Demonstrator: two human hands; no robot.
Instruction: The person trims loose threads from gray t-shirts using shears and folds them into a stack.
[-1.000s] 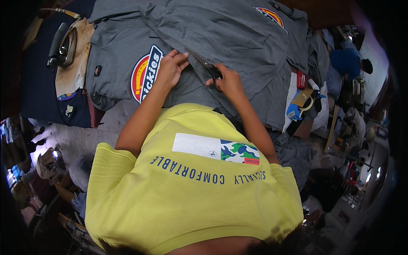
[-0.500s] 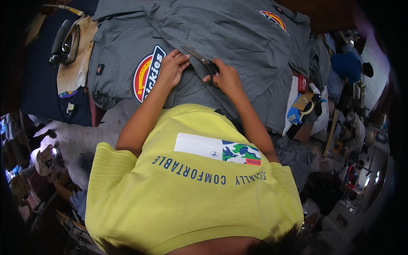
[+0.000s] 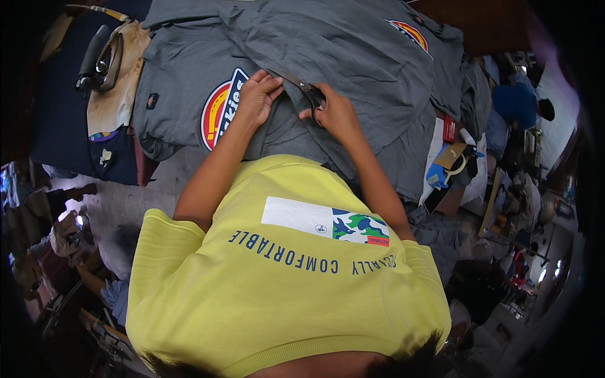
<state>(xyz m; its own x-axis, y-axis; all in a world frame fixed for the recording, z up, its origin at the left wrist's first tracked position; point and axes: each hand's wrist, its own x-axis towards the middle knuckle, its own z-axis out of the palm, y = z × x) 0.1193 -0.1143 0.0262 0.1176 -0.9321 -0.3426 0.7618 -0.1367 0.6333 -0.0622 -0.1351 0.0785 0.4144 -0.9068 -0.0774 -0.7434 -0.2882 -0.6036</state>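
The scissors (image 3: 309, 94) are largely covered by the right hand (image 3: 334, 113), so only part of the blades is seen. The grey garment (image 3: 328, 44) is cut off at the far edge. Small items at the right are blurred.

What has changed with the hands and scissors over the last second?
Hardly anything. The right hand still grips the scissors at the fold of the grey shirt, and the left hand stays flat on the cloth beside the round patch. No clear shift.
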